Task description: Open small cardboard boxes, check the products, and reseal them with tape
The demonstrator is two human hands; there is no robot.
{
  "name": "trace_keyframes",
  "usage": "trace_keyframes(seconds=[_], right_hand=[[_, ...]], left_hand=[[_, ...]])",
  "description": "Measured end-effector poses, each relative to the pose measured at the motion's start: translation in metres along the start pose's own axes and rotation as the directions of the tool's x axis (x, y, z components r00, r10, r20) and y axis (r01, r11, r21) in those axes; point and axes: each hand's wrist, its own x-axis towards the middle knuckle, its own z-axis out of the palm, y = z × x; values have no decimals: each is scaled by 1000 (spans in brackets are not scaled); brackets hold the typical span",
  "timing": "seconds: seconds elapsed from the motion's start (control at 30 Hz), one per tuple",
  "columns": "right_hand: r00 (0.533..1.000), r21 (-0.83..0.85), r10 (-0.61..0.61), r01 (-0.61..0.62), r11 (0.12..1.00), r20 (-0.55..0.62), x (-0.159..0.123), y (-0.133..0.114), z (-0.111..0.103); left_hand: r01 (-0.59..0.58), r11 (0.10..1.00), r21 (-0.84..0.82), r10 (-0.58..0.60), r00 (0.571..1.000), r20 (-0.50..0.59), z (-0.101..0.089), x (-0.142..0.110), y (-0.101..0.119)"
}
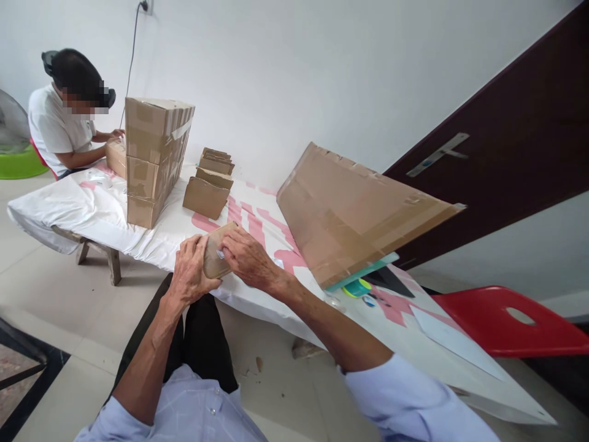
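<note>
Grasping the cardboard piece (214, 264) with left hand (189, 269) above table's near edge (271, 309), I cannot tell if opposite right hand (248, 255) pinches.

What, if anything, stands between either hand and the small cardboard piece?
Nothing visible blocks the left hand: it holds the cardboard piece directly by its left side. The right hand is at the opposite side, with a small white bit at its fingertips, too small to identify.

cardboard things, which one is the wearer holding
The small piece that the left hand grips and the right hand touches; the tall stack, short row and big panel touch neither; another person handles the far box.
</note>
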Motion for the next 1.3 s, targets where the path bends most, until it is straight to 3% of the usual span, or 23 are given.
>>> trace_keyframes(seconds=[0.73,1.07,1.3], right_hand=[[998,-30,44,-42,999,54,0,-4,-4],[999,51,22,-24,998,44,0,0,-5],[999,-1,26,-26,1000,37,-4,-2,-5]], left_hand=[[-9,1000,6,9,1000,13,-2,0,3],[-7,1000,16,7,1000,13,-1,1,5],[-12,1000,13,11,1000,29,-1,1,5]])
